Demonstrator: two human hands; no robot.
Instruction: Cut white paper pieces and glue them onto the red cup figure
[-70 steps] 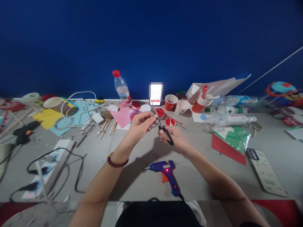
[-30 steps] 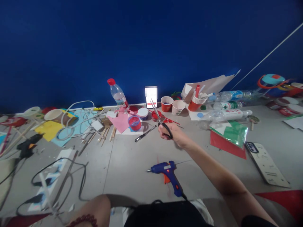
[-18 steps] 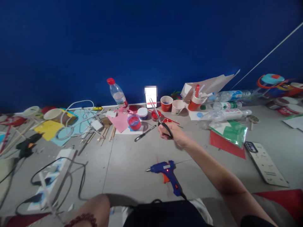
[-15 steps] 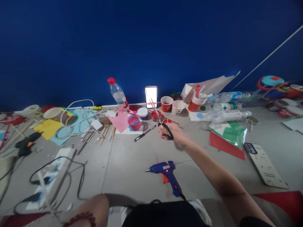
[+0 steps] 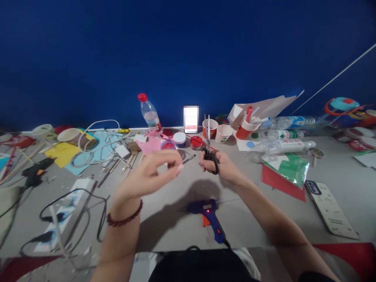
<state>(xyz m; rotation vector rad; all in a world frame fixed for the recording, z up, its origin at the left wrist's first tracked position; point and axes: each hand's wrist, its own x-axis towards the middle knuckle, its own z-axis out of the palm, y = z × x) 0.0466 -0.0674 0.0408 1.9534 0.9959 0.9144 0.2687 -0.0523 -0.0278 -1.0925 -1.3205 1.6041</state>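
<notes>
My right hand [image 5: 219, 164] is closed round the black handles of a pair of scissors [image 5: 208, 135]. The steel blades point up and away, their tips slightly apart. Left of it, my left hand [image 5: 158, 172] hovers over the table, wrist bent and a dark red bead bracelet [image 5: 125, 219] on it. Its thumb and forefinger curl together into a ring; anything between the fingertips is too small or blurred to name. Below both hands lies a blue glue gun [image 5: 208, 211] with an orange trigger and a lit red light. A black pen [image 5: 189, 158] lies partly behind the left fingers.
At the back stand a bottle with a red cap [image 5: 149, 113], a lit phone [image 5: 191, 119], paint jars [image 5: 196, 142] and paper cups [image 5: 223, 133]. Plastic bottles [image 5: 289, 145] and a phone [image 5: 330, 209] lie at right. A power strip [image 5: 66, 213] with cables is at left.
My left hand has risen from my lap side to above the table, near the scissors. My right hand has moved slightly right, and the scissors have turned more upright.
</notes>
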